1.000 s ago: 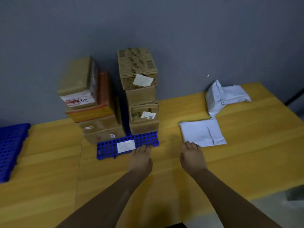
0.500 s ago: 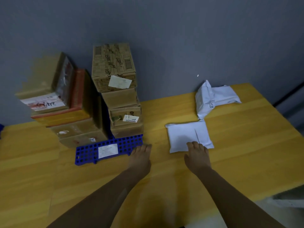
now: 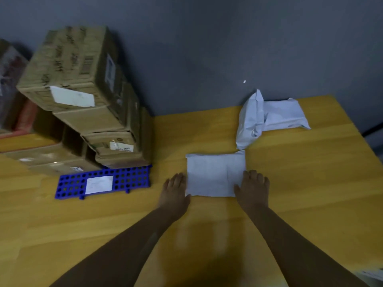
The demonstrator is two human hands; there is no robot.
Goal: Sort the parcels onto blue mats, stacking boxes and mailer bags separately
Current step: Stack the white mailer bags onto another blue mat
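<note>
A flat white mailer bag [image 3: 213,175] lies on the yellow wooden table [image 3: 310,183] in front of me. My left hand [image 3: 175,190] lies flat at the bag's left edge, fingers straight. Over the bag's right front corner rests my right hand [image 3: 252,187], fingers extended. Two more white mailer bags [image 3: 269,117] lie crumpled at the back right near the wall. Stacked cardboard boxes [image 3: 83,96] stand on a blue mat [image 3: 132,179] at the left; a white label lies on the mat's free front strip.
A second stack of boxes [image 3: 12,100], one reddish, stands at the far left edge. The grey wall runs behind the table. The table's right edge drops off at the far right.
Both hands slid forward and right to the flat mailer bag; the left now touches its left edge and the right rests on its right corner. The view shifted right.
</note>
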